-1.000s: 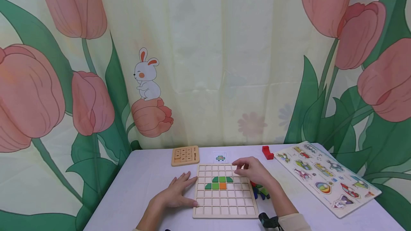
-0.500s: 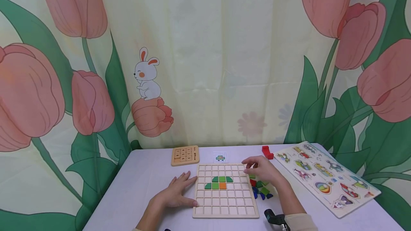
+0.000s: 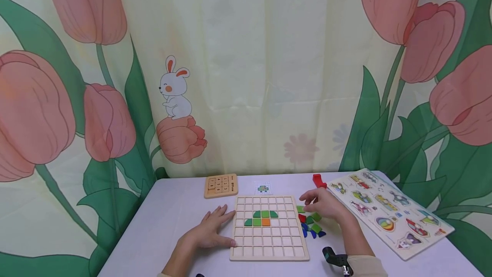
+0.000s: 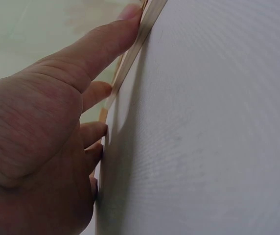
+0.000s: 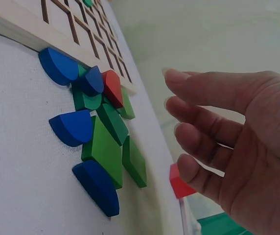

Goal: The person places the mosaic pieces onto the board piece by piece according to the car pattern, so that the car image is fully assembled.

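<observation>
My left hand (image 3: 209, 231) rests on the table, fingers spread, beside the wooden grid board (image 3: 269, 252). Its thumb (image 4: 105, 41) touches the board's left edge. Green tiles (image 3: 265, 213) and one orange tile (image 3: 266, 222) sit in the middle cells. My right hand (image 3: 324, 204) hovers past the board's right edge, fingers loosely bent, holding nothing in the right wrist view. Below it lies a loose pile: light green squares (image 5: 103, 154), blue rounded pieces (image 5: 96, 188), a red piece (image 5: 112, 88) and dark green pieces (image 5: 111, 122). The hand partly covers the pile's far side in the head view.
Behind the board lies a small pattern card (image 3: 263, 188). A wooden number puzzle (image 3: 221, 186) is at back left. A red block (image 3: 319, 181) stands at back right, near a large picture puzzle board (image 3: 392, 213). A printed curtain (image 3: 246, 76) hangs behind the table.
My right hand has moved right, from over the board's upper right corner to above the loose pile, uncovering more pieces. The left hand stays in place; the tiles on the board look unchanged.
</observation>
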Demonstrator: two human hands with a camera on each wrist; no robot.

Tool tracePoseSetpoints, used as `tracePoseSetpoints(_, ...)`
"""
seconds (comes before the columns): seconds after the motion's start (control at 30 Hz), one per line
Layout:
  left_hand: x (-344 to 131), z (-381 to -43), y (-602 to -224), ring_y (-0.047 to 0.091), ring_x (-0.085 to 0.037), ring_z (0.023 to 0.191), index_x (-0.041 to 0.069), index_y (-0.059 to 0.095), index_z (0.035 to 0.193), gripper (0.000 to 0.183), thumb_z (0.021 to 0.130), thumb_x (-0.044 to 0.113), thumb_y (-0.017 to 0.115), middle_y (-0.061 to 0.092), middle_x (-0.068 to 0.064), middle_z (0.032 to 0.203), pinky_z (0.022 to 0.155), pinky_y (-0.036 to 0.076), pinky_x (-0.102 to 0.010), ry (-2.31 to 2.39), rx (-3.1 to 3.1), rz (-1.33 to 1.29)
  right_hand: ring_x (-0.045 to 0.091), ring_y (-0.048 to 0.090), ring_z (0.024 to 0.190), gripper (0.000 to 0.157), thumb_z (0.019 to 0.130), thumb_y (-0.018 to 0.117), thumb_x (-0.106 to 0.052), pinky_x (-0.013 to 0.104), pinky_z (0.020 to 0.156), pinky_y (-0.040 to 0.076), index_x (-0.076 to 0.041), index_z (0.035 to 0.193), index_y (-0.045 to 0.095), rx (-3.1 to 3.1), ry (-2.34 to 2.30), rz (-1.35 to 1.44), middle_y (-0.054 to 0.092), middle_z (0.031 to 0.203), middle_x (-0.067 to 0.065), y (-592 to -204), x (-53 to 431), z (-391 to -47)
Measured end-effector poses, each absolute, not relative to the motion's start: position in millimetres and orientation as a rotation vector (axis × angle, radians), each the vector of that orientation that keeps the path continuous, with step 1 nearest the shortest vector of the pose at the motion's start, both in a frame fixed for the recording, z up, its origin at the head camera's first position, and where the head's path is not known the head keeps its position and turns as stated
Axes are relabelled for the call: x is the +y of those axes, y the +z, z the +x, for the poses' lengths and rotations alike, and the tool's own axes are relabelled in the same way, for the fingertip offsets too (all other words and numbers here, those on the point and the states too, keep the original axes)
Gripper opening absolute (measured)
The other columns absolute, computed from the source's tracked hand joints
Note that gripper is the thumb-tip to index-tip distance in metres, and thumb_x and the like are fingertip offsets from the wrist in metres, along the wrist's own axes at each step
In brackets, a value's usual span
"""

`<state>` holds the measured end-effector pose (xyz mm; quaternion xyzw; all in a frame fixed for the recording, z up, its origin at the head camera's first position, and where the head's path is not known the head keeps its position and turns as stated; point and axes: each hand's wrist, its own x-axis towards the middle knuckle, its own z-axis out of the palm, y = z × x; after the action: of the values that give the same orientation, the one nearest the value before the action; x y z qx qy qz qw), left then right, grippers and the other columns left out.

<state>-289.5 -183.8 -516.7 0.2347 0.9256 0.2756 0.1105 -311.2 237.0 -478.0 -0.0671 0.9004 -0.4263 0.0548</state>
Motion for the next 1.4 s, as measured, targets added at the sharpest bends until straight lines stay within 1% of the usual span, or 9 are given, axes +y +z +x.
tracePoseSetpoints(0.17, -184, -289, -516, 0.015, -0.044, 0.161, 0.018, 0.043, 0.160, 0.099, 0.080, 0.061, 0.082, 0.023, -0.022, 0.172, 0.127, 0.006, -0.069, 0.816, 2.720, 0.697, 0.021, 0.059, 0.087, 0.028, 0.088, 0.081, -0.008, 0.034, 0.071, 0.057, -0.009, 0.115, 0.078, 2.705, -1.267, -0.245, 0.069, 0.092, 0.004, -480, 239, -312)
tracePoseSetpoints(0.4, -183, -288, -513, 0.015, -0.045, 0.160, 0.017, 0.043, 0.160, 0.099, 0.080, 0.060, 0.083, 0.023, -0.023, 0.171, 0.127, 0.005, -0.070, 0.816, 2.721, 0.700, 0.023, 0.057, 0.086, 0.024, 0.085, 0.082, -0.005, 0.032, 0.070, 0.052, -0.008, 0.109, 0.079, 2.634, -1.238, -0.321, 0.067, 0.088, 0.006, -481, 237, -311)
tracePoseSetpoints(0.63, -183, -288, -512, 0.015, -0.045, 0.160, 0.018, 0.043, 0.160, 0.099, 0.080, 0.060, 0.083, 0.023, -0.022, 0.171, 0.127, 0.005, -0.070, 0.812, 2.714, 0.699, 0.022, 0.056, 0.084, 0.024, 0.085, 0.082, -0.003, 0.032, 0.070, 0.050, -0.007, 0.108, 0.079, 2.627, -1.234, -0.344, 0.066, 0.087, 0.006, -482, 237, -309)
tracePoseSetpoints(0.83, -182, -287, -512, 0.015, -0.045, 0.160, 0.017, 0.043, 0.160, 0.098, 0.080, 0.058, 0.084, 0.023, -0.022, 0.171, 0.127, 0.005, -0.070, 0.817, 2.707, 0.693, 0.022, 0.057, 0.084, 0.022, 0.085, 0.082, -0.001, 0.031, 0.071, 0.050, -0.006, 0.106, 0.080, 2.600, -1.223, -0.384, 0.069, 0.087, 0.005, -484, 235, -310)
tracePoseSetpoints(1.13, -182, -287, -511, 0.015, -0.046, 0.160, 0.018, 0.043, 0.160, 0.098, 0.080, 0.058, 0.084, 0.023, -0.022, 0.171, 0.127, 0.005, -0.070, 0.830, 2.706, 0.684, 0.020, 0.058, 0.084, 0.020, 0.083, 0.083, 0.001, 0.032, 0.073, 0.051, -0.011, 0.099, 0.081, 2.633, -1.181, -0.277, 0.070, 0.087, 0.004, -486, 229, -311)
tracePoseSetpoints(1.4, -183, -289, -516, 0.015, -0.042, 0.161, 0.020, 0.043, 0.160, 0.099, 0.079, 0.062, 0.083, 0.023, -0.020, 0.172, 0.128, 0.005, -0.068, 0.807, 2.713, 0.668, 0.020, 0.058, 0.083, 0.020, 0.083, 0.081, 0.004, 0.031, 0.073, 0.051, -0.009, 0.099, 0.081, 2.639, -1.182, -0.272, 0.069, 0.085, 0.005, -486, 224, -309)
